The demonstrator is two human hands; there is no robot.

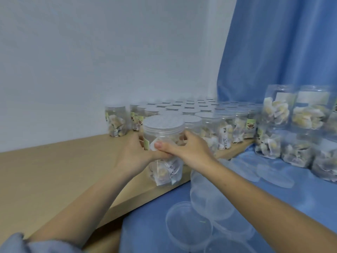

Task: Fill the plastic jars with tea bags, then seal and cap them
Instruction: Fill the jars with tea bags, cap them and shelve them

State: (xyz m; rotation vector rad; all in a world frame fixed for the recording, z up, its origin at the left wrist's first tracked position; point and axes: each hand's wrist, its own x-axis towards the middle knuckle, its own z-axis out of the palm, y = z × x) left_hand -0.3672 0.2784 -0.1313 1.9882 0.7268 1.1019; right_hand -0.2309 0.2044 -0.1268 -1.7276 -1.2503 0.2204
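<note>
Loose clear lids (189,229) lie on our blue cloth (156,212), nearest us. Past them on the counter (45,172), our left hand (135,156) and right hand (191,148) both grip one capped jar (164,148) with tea bags (164,172) inside.

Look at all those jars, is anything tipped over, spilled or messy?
Nothing is spilled. The jar held by the left hand and right hand stands upright with its cap on. The odd bit: some loose lids lie scattered on the blue cloth, overlapping, and the two jars stacked at the right are uncapped.
</note>
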